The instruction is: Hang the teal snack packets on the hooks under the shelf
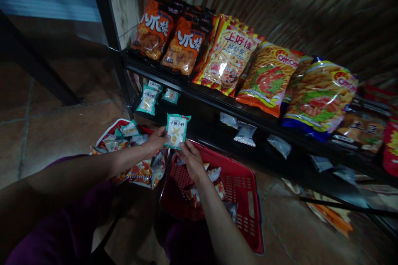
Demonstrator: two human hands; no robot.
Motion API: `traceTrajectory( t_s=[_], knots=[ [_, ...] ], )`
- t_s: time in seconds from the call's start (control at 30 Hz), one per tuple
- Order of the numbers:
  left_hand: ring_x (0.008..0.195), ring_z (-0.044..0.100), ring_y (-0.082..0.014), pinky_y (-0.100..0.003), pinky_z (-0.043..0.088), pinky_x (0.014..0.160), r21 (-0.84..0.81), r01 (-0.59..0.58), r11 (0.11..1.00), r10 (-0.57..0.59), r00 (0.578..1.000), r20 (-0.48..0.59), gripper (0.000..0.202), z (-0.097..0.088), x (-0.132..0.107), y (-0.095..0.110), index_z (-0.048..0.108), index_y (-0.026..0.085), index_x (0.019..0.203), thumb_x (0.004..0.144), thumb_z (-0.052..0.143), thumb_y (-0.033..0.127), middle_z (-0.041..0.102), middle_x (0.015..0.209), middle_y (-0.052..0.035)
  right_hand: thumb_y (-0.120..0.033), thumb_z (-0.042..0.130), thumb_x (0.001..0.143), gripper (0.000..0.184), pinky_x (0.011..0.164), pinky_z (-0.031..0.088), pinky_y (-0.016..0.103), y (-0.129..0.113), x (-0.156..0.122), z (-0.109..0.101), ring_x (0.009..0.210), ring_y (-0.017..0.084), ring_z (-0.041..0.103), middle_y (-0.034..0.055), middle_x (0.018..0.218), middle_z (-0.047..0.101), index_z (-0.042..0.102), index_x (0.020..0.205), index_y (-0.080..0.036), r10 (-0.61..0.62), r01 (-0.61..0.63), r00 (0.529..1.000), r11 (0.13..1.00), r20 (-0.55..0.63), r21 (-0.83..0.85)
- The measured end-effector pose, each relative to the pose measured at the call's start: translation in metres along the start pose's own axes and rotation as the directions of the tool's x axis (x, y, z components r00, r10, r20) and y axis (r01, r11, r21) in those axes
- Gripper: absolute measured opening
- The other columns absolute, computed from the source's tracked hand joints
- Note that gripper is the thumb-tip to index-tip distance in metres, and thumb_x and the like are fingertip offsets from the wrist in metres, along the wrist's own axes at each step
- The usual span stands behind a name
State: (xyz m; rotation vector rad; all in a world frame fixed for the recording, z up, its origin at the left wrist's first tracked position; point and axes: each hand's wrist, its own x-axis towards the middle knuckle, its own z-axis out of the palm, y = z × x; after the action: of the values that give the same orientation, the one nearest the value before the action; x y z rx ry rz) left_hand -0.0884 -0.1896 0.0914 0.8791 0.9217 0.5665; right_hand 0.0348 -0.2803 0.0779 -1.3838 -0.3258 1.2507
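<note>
Between my two hands is a small teal and white snack bag (176, 131), front toward me. My left hand (158, 140) grips its left edge, while my right hand (190, 156) pinches its lower right corner. The bag is held in front of the lower shelf (202, 118), above the near rim of the shelf side of a red basket (248, 232). Similar teal snack bags (149, 98) stand on that shelf at its left end. Under my left forearm, a second basket (107, 127) is heaped with snack packets (139, 172).
Large snack bags line the upper shelf, among them orange bags (183, 45), a prawn cracker bag (225, 58) and a blue-edged bag (320, 97). Small clear packets (245, 134) lie on the lower shelf. A black metal post (107, 12) rises at the shelf's left end.
</note>
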Motion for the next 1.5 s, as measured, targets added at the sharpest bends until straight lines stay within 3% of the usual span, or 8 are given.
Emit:
traceTrajectory(
  t_s=[0.13, 0.33, 0.53, 0.8, 0.97, 1.07, 1.2, 1.5],
  knots=[
    [0.085, 0.060, -0.0157, -0.028, 0.049, 0.075, 0.002, -0.023, 1.000, 0.023, 0.995, -0.101, 0.029, -0.002, 0.006, -0.003, 0.055, 0.015, 0.101, 0.072, 0.062, 0.015, 0.064, 0.099, -0.0058, -0.035, 0.080, 0.058, 0.046, 0.072, 0.049, 0.023, 0.001, 0.005, 0.003, 0.079, 0.011, 0.061, 0.0007, 0.101, 0.069, 0.067, 0.101, -0.023, -0.006, 0.004, 0.999, 0.999, 0.051, 0.036],
    [0.080, 0.059, -0.0163, -0.026, 0.050, 0.064, 0.078, -0.026, 0.997, 0.043, 0.973, -0.225, 0.028, -0.009, 0.011, -0.006, 0.053, 0.015, 0.094, 0.071, 0.067, 0.021, 0.060, 0.095, -0.0065, -0.031, 0.082, 0.053, 0.047, 0.070, 0.049, 0.022, 0.005, 0.015, 0.014, 0.078, 0.011, 0.062, 0.0013, 0.101, 0.069, 0.068, 0.096, -0.022, -0.012, 0.012, 1.000, 0.999, -0.013, 0.033],
    [0.097, 0.058, -0.0179, -0.028, 0.048, 0.082, 0.169, -0.069, 0.983, 0.118, 0.946, -0.301, 0.032, -0.018, 0.032, -0.023, 0.056, 0.016, 0.104, 0.073, 0.062, 0.014, 0.062, 0.105, -0.0078, -0.031, 0.082, 0.051, 0.047, 0.074, 0.050, 0.023, 0.014, 0.035, 0.020, 0.089, 0.015, 0.063, 0.0017, 0.102, 0.069, 0.069, 0.095, -0.022, -0.009, 0.012, 0.996, 0.999, -0.084, 0.034],
    [0.110, 0.055, -0.0201, -0.034, 0.043, 0.095, 0.262, -0.126, 0.957, 0.204, 0.934, -0.294, 0.053, -0.026, 0.075, -0.001, 0.050, 0.016, 0.127, 0.075, 0.052, 0.003, 0.056, 0.121, -0.0135, -0.030, 0.078, 0.053, 0.038, 0.068, 0.052, 0.024, 0.012, 0.094, 0.028, 0.085, 0.016, 0.065, 0.0030, 0.095, 0.071, 0.069, 0.088, -0.021, -0.075, 0.075, 0.988, 0.997, -0.137, -0.008],
    [0.123, 0.046, -0.0222, -0.039, 0.033, 0.108, 0.513, -0.347, 0.785, 0.505, 0.839, -0.203, 0.050, -0.033, 0.109, -0.003, 0.053, 0.012, 0.123, 0.074, 0.049, 0.002, 0.053, 0.127, -0.0144, -0.029, 0.077, 0.051, 0.041, 0.068, 0.051, 0.023, 0.003, 0.145, 0.047, 0.080, 0.014, 0.064, 0.0013, 0.090, 0.071, 0.069, 0.090, -0.018, -0.141, 0.137, 0.984, 0.990, -0.110, -0.046],
    [0.128, 0.040, -0.0229, -0.040, 0.032, 0.109, 0.605, -0.377, 0.701, 0.566, 0.811, -0.149, 0.060, -0.033, 0.123, -0.008, 0.048, 0.013, 0.129, 0.071, 0.047, 0.000, 0.048, 0.133, -0.0140, -0.026, 0.075, 0.051, 0.038, 0.064, 0.050, 0.021, -0.001, 0.171, 0.054, 0.074, 0.013, 0.063, 0.0009, 0.085, 0.070, 0.069, 0.088, -0.018, -0.158, 0.141, 0.968, 0.985, -0.194, -0.097],
    [0.132, 0.034, -0.0252, -0.040, 0.029, 0.111, 0.680, -0.333, 0.653, 0.558, 0.819, -0.134, 0.066, -0.033, 0.130, -0.010, 0.039, 0.010, 0.136, 0.071, 0.047, 0.001, 0.041, 0.139, -0.0165, -0.024, 0.074, 0.050, 0.037, 0.060, 0.049, 0.022, -0.001, 0.194, 0.058, 0.068, 0.012, 0.062, 0.0003, 0.079, 0.069, 0.068, 0.086, -0.018, -0.160, 0.134, 0.958, 0.984, -0.238, -0.121],
    [0.132, 0.035, -0.0238, -0.039, 0.028, 0.112, 0.686, -0.321, 0.653, 0.509, 0.857, -0.083, 0.062, -0.046, 0.140, -0.006, 0.045, 0.011, 0.132, 0.072, 0.045, -0.001, 0.048, 0.135, -0.0135, -0.027, 0.071, 0.056, 0.045, 0.050, 0.045, 0.020, 0.011, 0.213, 0.061, 0.058, 0.011, 0.062, 0.0034, 0.078, 0.069, 0.066, 0.099, -0.013, -0.180, 0.126, 0.947, 0.969, -0.265, -0.211]
  ],
)
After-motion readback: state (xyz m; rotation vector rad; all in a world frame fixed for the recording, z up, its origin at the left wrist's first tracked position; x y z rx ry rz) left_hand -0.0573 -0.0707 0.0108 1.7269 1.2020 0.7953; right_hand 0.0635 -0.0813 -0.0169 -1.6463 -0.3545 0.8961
